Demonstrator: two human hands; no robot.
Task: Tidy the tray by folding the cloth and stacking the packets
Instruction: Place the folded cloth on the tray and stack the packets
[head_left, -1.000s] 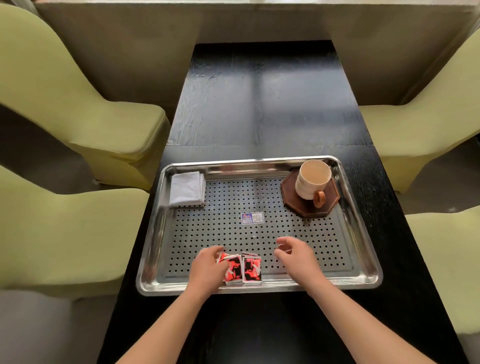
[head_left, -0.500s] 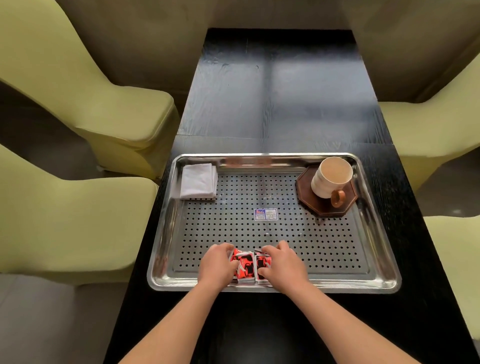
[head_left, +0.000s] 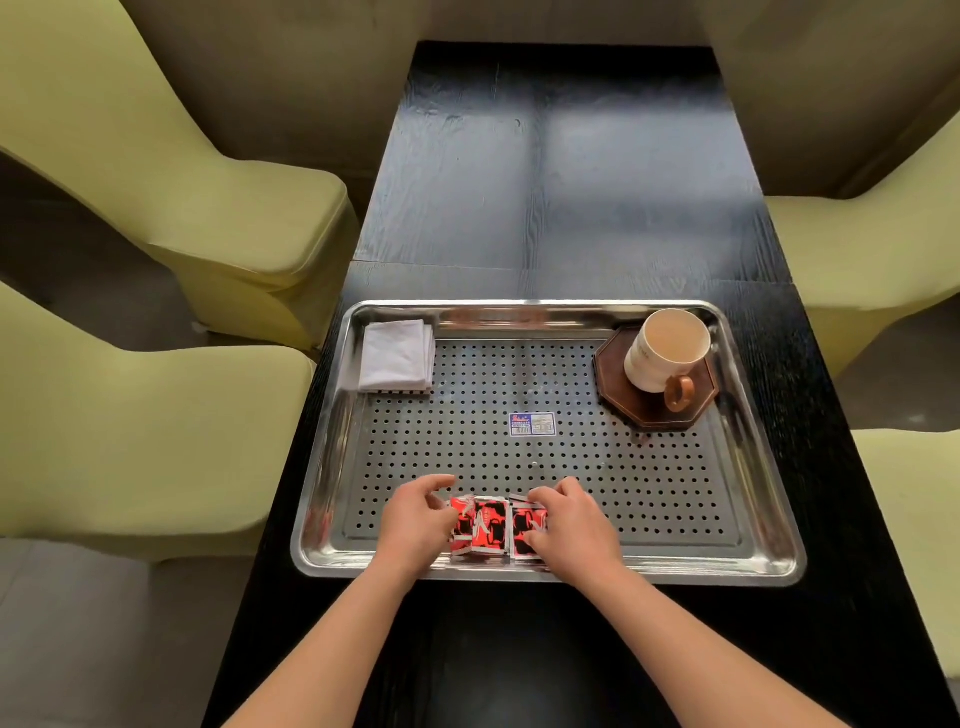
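**Hands on packets at tray's near rim**

Head view: red-and-black packets (head_left: 483, 525) lie in two small piles side by side on the perforated floor of the steel tray (head_left: 545, 571), just inside its near rim. The left hand (head_left: 415, 525) grips the left pile from its outer edge, its fingers (head_left: 437, 482) curled against it. The right hand (head_left: 571, 530) covers the right pile, its fingers (head_left: 563, 487) bent down over the far edge. The packets sit directly between the two hands. A folded white cloth (head_left: 397, 356) lies in the tray's far-left corner. A cream mug (head_left: 665, 351) stands on an octagonal wooden coaster (head_left: 696, 410) at far right. The tray rests on a black counter (head_left: 561, 182).
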